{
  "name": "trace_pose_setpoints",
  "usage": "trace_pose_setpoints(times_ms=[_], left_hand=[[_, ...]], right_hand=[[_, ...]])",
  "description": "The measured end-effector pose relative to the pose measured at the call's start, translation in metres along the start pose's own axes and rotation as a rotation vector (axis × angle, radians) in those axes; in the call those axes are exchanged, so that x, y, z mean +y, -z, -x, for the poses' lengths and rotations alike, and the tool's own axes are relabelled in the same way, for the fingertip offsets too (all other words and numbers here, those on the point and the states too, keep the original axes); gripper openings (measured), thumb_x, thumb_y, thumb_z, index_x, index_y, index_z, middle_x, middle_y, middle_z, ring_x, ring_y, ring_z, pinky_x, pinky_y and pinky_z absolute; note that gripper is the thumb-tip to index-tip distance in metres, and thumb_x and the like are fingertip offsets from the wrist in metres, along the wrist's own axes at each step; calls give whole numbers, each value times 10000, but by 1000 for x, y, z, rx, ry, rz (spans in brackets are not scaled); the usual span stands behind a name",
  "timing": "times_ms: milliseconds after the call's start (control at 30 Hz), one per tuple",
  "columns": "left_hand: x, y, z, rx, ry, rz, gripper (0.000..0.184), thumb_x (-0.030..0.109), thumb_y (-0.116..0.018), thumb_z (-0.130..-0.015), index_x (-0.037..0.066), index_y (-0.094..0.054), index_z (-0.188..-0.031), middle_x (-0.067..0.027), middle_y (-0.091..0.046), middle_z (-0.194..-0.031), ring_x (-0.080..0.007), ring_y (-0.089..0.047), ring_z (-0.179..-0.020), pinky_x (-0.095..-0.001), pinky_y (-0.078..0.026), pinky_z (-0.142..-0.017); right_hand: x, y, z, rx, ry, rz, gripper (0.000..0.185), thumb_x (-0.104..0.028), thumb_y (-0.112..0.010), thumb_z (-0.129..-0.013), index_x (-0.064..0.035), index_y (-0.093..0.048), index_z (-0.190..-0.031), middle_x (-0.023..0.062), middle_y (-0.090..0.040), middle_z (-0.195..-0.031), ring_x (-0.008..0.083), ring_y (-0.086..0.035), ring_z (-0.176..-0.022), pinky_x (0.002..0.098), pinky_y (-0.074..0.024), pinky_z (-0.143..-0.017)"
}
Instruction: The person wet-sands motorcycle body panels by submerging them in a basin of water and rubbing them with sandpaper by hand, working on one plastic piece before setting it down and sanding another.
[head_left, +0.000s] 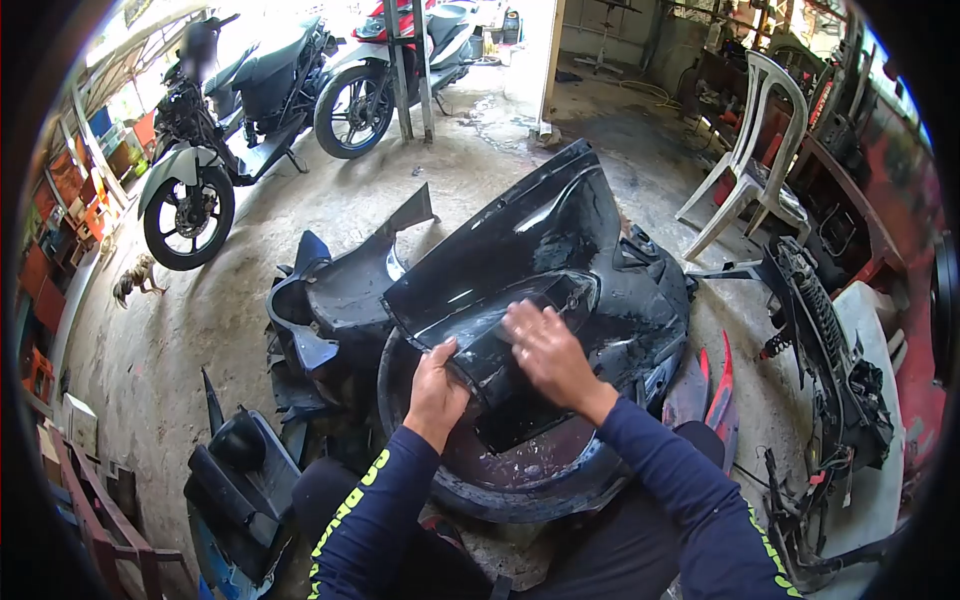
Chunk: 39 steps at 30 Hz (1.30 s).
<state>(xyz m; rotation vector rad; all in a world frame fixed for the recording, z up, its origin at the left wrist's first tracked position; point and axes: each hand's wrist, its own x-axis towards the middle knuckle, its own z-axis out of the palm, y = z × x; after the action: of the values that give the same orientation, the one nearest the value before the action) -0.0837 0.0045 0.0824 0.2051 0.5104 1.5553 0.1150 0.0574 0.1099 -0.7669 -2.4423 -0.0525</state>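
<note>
A large black plastic scooter body panel (500, 280), wet and shiny in places, lies tilted across a round dark basin (520, 500). My left hand (438, 390) grips the panel's near-left edge, with the thumb on top. My right hand (545, 355) presses on the panel's inner face, its fingers slightly blurred and held together. Whatever may lie beneath those fingers is hidden. Wet, murky reddish-brown liquid or residue shows in the basin below the panel.
More dark fairing pieces (345, 290) lie beyond the basin, and others (245, 470) at front left. Red panels (712, 385) and a stripped scooter frame (825, 350) are on the right. A plastic chair (755, 150), parked scooters (240, 130) and a chicken (138, 280) stand farther off.
</note>
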Motion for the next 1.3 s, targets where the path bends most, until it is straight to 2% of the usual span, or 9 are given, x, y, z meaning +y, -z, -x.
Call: trace_pose_setpoints(times_ms=[200,300,467,533,600,667,733,833,1300], left_hand=[[12,-18,27,-46,-30,-4,168,42,-531,-922,-30,-632,-1037,-153,-693,-1033,-252,-682,-980,-390,-528,-945],[12,-22,39,-13,126,-6,147,-4,-557,-871,-31,-641,-989,-128,-694,-983,-231,-681,-942,-374,-532,-922],[10,3,27,-123,128,41,235,16,-531,-863,-81,-614,-1060,-180,-688,-1059,-283,-678,-993,-415,-507,-985],[12,-1,23,-131,130,43,235,13,-527,-863,-85,-614,-1058,-181,-687,-1059,-285,-677,-995,-415,-506,-985],[11,-12,27,-14,111,-17,237,10,-523,-862,-91,-612,-1057,-183,-684,-1063,-285,-678,-991,-413,-506,-987],[8,-16,24,-46,97,-9,242,12,-521,-861,-93,-610,-1060,-183,-682,-1068,-287,-678,-993,-414,-510,-982],[10,-16,20,-77,84,2,246,13,-519,-860,-96,-609,-1063,-184,-679,-1073,-288,-678,-994,-416,-515,-976],[10,-22,20,-77,52,-59,245,9,-510,-861,-95,-615,-1058,-177,-684,-1046,-296,-678,-988,-430,-547,-928],[39,-46,61,-24,-188,-132,352,11,-491,-805,-56,-602,-1132,-150,-666,-1098,-297,-646,-1057,-452,-513,-971]], right_hand=[[37,15,-8,326,-359,-5,318,-82,-586,-841,12,-677,-1131,178,-614,-1127,349,-568,-1046,424,-432,-997],[-6,24,-16,212,-78,-243,305,-66,-576,-823,22,-678,-1096,176,-617,-1132,332,-583,-1082,428,-478,-958],[39,19,-27,250,-248,-162,276,-73,-569,-827,24,-683,-1058,185,-644,-1124,349,-587,-1102,434,-471,-989],[14,25,-32,171,-3,-98,267,-68,-548,-838,32,-682,-1046,181,-664,-1088,349,-599,-1083,435,-468,-986],[8,23,-33,188,-58,-257,251,-59,-526,-852,48,-680,-1019,184,-674,-1083,334,-613,-1065,447,-459,-994],[37,25,-37,159,-113,14,249,-75,-551,-849,44,-680,-1026,182,-671,-1113,325,-602,-1118,449,-437,-1037],[30,25,-41,180,-239,-124,272,-97,-571,-849,7,-684,-1074,180,-665,-1136,332,-586,-1155,454,-412,-1068],[-9,34,-39,140,-84,-279,301,-100,-554,-868,-28,-676,-1134,155,-653,-1195,317,-564,-1206,484,-380,-1076],[-10,54,-50,99,-151,-148,439,-122,-537,-914,-89,-547,-1352,126,-495,-1442,274,-415,-1384,532,-230,-1147]])
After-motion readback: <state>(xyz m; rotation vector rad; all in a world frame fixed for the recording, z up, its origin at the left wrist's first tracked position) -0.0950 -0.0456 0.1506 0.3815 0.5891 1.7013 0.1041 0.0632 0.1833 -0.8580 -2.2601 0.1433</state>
